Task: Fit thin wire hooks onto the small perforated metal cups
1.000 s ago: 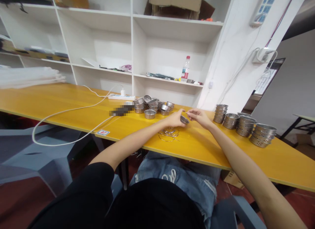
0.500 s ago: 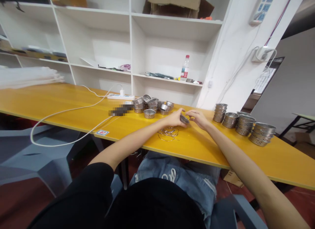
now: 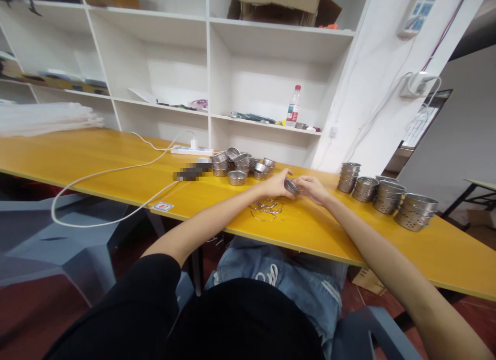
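Left hand (image 3: 276, 186) and right hand (image 3: 313, 188) both pinch a small metal cup (image 3: 291, 186) just above the table (image 3: 116, 169), over wire rings (image 3: 266, 209). Tilted cup could slip, fingertip hold looks light.

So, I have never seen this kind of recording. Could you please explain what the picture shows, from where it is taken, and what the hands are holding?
There is no machine here: a seated person works with two bare hands. The single picture comes from a camera worn on the person's head, looking forward and down, so the arms reach away from you.

The left hand and the right hand meet around one small perforated metal cup, held just above the yellow table. Under the hands lies a bundle of thin wire rings. To the left sits a loose pile of the same cups; to the right stand neat stacks of cups. A white cable runs across the table to a power strip. Behind are white shelves with a bottle.
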Motion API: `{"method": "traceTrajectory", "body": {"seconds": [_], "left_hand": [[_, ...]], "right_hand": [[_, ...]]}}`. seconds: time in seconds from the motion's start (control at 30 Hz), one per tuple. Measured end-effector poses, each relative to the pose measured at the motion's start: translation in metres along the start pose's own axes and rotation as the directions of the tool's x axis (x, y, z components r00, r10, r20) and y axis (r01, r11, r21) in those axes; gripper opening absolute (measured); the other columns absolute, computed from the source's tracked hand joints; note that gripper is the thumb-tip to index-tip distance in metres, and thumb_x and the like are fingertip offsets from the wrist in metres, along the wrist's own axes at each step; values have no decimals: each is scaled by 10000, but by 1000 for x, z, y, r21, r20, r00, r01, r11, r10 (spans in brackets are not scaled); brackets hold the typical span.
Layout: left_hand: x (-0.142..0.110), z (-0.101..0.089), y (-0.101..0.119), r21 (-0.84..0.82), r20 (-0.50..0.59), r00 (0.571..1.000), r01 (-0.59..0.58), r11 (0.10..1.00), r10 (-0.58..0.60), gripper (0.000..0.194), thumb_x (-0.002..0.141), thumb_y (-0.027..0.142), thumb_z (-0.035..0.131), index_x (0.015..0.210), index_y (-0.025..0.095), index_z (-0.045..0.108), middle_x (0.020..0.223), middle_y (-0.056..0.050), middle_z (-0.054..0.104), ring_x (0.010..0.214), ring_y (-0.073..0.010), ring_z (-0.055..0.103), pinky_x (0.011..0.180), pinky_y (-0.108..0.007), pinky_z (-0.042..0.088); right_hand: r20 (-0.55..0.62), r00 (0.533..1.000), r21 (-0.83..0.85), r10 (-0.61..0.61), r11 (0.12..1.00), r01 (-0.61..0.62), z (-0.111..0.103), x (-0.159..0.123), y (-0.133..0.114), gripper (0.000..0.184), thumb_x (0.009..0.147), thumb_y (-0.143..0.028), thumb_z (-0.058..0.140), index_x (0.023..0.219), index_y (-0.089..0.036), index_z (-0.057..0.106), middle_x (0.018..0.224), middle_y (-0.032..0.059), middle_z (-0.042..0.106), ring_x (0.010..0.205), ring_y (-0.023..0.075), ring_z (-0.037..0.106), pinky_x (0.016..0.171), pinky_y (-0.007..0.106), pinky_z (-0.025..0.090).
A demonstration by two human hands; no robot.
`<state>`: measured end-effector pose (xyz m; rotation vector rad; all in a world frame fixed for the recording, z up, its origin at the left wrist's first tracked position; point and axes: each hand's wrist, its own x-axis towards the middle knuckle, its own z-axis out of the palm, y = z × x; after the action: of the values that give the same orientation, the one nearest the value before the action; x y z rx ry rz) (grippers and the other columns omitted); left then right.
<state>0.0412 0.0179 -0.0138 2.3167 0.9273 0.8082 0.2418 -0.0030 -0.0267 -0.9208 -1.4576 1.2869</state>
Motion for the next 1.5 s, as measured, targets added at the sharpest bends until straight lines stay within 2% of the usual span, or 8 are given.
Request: {"method": "traceTrajectory", "body": {"seconds": [0.43, 0.6, 1.0, 1.3, 1.5], "left_hand": [[2, 0, -2, 33, -8, 1000, -7, 999, 7, 892, 566, 372, 952, 1293, 155, 483, 1096, -90, 711, 1037, -287, 684, 943, -409, 509], [3, 0, -2, 14, -7, 1000, -10, 1000, 11, 863, 564, 351, 952, 1277, 169, 500, 1059, -64, 712, 1022, -269, 685, 932, -397, 514], [3, 0, -4, 19, -16, 1000, -22, 1000, 23, 868, 557, 380, 951, 1275, 163, 515, 1077, -77, 706, 1000, -267, 674, 924, -403, 515], [4, 0, -4, 17, -14, 1000, -11, 1000, 11, 873, 555, 372, 956, 1282, 171, 517, 1086, -66, 700, 1025, -264, 671, 921, -388, 514], [3, 0, -3, 38, -7, 1000, -19, 999, 19, 861, 569, 363, 951, 1282, 162, 510, 1102, -75, 699, 1026, -267, 678, 912, -378, 512]], "right_hand": [[-14, 999, -50, -32, 998, 32, 0, 2, 2, 453, 532, -467, 950, 623, -169, 621, 1107, 107, 744, 930, 241, 652, 728, 329, 562], [-30, 999, -76, -34, 997, 32, 1, 3, 2, 426, 531, -440, 949, 623, -166, 637, 1127, 106, 739, 946, 237, 652, 720, 313, 554], [-18, 999, -97, -42, 994, 40, 1, 4, 2, 423, 545, -457, 942, 629, -159, 653, 1131, 98, 732, 904, 208, 634, 721, 302, 538], [-4, 999, -97, -52, 994, 51, 0, 4, 3, 449, 566, -469, 939, 617, -159, 618, 1129, 95, 731, 921, 215, 640, 727, 311, 542], [-19, 999, -65, -36, 997, 35, 0, 1, 1, 456, 552, -478, 976, 704, -165, 682, 1142, 84, 728, 941, 213, 650, 743, 311, 556]]}}
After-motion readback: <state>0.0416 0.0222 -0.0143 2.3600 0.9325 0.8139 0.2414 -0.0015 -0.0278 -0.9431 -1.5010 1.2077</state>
